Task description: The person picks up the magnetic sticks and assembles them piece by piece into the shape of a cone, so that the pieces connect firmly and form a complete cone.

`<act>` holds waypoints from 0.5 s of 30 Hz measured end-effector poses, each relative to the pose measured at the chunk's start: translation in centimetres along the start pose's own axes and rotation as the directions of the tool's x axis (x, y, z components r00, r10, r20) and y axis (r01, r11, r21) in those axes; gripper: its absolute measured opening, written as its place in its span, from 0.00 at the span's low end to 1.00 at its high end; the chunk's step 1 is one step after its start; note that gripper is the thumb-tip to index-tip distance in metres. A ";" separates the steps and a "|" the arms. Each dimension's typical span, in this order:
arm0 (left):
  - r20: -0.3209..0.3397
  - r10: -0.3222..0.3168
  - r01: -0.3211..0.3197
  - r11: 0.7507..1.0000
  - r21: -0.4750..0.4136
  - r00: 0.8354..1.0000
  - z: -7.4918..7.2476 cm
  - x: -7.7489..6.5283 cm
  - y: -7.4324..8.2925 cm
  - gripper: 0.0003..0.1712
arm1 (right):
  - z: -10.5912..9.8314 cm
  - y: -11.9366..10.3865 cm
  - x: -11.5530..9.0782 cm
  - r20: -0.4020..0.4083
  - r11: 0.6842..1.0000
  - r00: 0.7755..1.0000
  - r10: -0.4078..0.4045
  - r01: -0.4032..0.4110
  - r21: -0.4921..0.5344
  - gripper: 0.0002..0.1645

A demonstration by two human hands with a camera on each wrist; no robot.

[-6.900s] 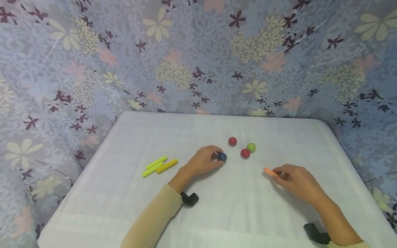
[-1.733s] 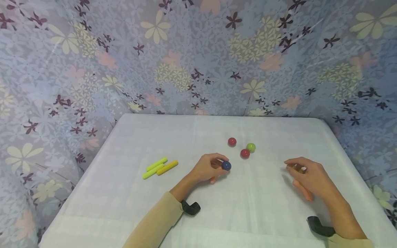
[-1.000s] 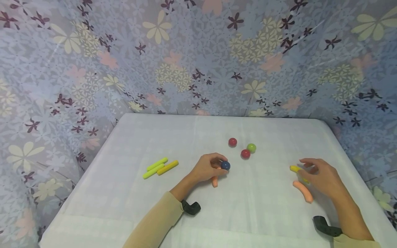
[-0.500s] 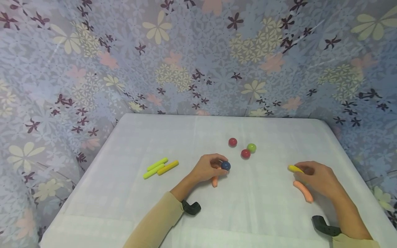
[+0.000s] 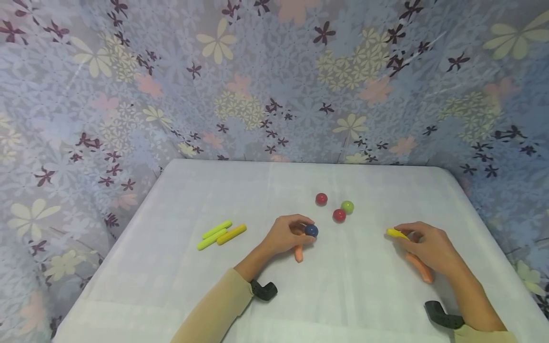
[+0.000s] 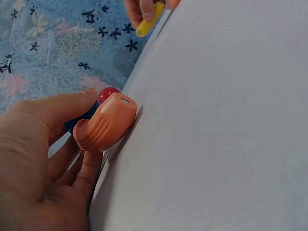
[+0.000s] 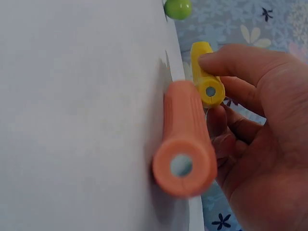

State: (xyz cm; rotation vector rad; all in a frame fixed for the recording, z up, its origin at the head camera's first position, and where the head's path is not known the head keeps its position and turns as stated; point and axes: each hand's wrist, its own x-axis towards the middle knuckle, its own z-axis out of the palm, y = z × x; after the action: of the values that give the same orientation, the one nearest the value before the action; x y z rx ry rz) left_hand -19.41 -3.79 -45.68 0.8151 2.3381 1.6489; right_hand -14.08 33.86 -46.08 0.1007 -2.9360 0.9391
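Note:
My left hand [image 5: 283,234] pinches a dark blue ball [image 5: 312,231] between thumb and fingers. A curved orange rod [image 5: 299,253] reaches from beside that ball toward me. In the left wrist view this ridged orange rod [image 6: 108,122] overlaps the blue ball, hiding much of it. On the right, my right hand [image 5: 431,245] pinches a yellow rod [image 5: 396,233] near the tabletop, its tip pointing left. The right wrist view shows a round grey disc in the yellow rod's [image 7: 207,72] near end. Just below that hand lies a second curved orange rod [image 5: 420,268], partly covered by it.
Beyond the hands sit two red balls [image 5: 321,199] and a green ball [image 5: 348,206]. Left of my left forearm lie two lime rods [image 5: 212,239] and a darker yellow rod [image 5: 231,234]. A floral cloth [image 5: 274,81] hangs behind the white table [image 5: 240,186].
My right hand has let go of the second orange rod, taken up the yellow rod and carried it slightly left. My left hand has stayed nearly still lately, keeping the blue ball.

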 end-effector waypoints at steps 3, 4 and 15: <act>-0.007 0.000 0.000 1.000 -0.015 1.000 0.0 0.0 -0.1 0.21 | 0.2 -0.4 0.1 0.005 1.000 1.000 -0.004 0.004 0.017 0.23; -0.013 -0.003 0.003 1.000 -0.024 1.000 0.1 0.1 -0.2 0.21 | 0.3 -0.5 0.2 0.018 0.999 1.000 -0.006 0.006 0.034 0.23; -0.033 -0.059 0.058 0.998 -0.024 0.998 0.5 0.5 -1.3 0.20 | 1.5 -2.7 0.7 0.125 0.993 0.992 -0.001 -0.013 0.117 0.22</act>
State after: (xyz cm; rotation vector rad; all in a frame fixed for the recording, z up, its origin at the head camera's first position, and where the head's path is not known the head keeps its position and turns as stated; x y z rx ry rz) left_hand -20.09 -3.45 -46.96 0.7132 2.3378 1.6749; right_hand -14.65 30.78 -45.68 0.1615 -2.9927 1.1471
